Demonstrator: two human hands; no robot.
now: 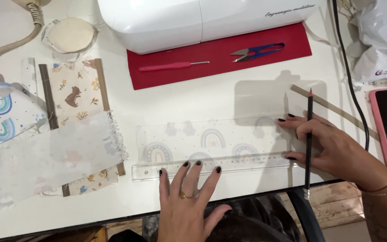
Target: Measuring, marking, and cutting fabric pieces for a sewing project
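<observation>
A clear ruler [211,166] is laid along the lower edge of a rainbow-print fabric strip [211,139] on the white table [193,101]. The left hand [189,197], at six o'clock, is spread open, its fingertips pressed on the ruler. The right hand [332,143], at three o'clock, is closed on a dark pencil [308,139], with fingertips set on the fabric's right end.

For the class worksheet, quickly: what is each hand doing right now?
Left hand: open, fingertips pressing the clear ruler.
Right hand: holding a pencil, fingers on the rainbow fabric.
</observation>
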